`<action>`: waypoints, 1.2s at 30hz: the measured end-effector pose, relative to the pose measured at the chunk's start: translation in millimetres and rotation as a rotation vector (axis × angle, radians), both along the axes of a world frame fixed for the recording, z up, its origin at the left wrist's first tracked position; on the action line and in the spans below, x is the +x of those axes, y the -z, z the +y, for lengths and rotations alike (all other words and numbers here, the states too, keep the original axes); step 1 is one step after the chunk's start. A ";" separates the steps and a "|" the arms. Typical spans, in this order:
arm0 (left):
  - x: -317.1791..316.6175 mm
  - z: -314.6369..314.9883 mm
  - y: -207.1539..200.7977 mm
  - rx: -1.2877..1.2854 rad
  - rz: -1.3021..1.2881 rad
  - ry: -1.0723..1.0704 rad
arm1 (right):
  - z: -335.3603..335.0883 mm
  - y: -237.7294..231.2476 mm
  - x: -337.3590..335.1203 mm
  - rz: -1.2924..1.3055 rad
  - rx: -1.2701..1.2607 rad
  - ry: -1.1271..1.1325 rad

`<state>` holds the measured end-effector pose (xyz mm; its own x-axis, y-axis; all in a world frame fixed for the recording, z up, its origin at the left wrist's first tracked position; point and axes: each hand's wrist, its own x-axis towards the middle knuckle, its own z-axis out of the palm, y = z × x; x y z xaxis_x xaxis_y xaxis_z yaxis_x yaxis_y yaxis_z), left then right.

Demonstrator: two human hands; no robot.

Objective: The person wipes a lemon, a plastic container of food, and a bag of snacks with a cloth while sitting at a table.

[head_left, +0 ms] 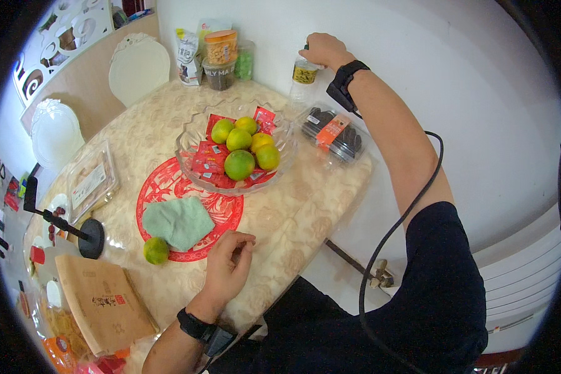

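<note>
Head view: the right hand [324, 52] has its grip closed around the top of a clear plastic bottle [304, 76], between one and two o'clock from the scalloped glass bowl [186, 149]. At six o'clock, the left hand [228, 265] is loosely curled, partly open, apparently empty. With fingers only at the neck, the bottle could tip or slip; a low sweep might catch the clamshell box [333, 134] at three o'clock, and the black cable [389, 234] beside the right arm could snag. The cream, floral-patterned desk [293, 230] meets a white wall [455, 56]; a white chair [138, 70] stands at ten o'clock.
</note>
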<state>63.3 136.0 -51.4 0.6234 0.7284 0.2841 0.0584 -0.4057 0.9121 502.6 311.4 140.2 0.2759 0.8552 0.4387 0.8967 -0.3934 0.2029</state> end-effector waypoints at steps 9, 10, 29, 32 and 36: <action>-8.8 2.0 2.3 0.068 0.021 0.005 | -0.3 1.2 1.3 0.068 0.043 -0.054; -8.0 4.2 6.8 0.092 0.021 0.012 | -1.4 3.6 16.7 0.040 0.107 -0.092; -6.1 16.3 -21.9 0.541 -0.087 -0.397 | -231.2 175.3 -249.4 0.380 -0.336 -0.968; -16.0 25.4 -33.6 0.695 0.069 -0.503 | -245.3 175.1 -269.3 0.482 -0.395 -1.167; -50.8 35.0 -29.6 0.814 0.250 -0.674 | -236.8 166.0 -291.8 0.604 -0.406 -1.350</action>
<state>12.5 170.9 -21.8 0.2731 0.5929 0.7575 0.6423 -0.6986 0.3152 210.8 74.6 -25.8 -0.7351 0.6370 0.2320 0.5138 0.7468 -0.4222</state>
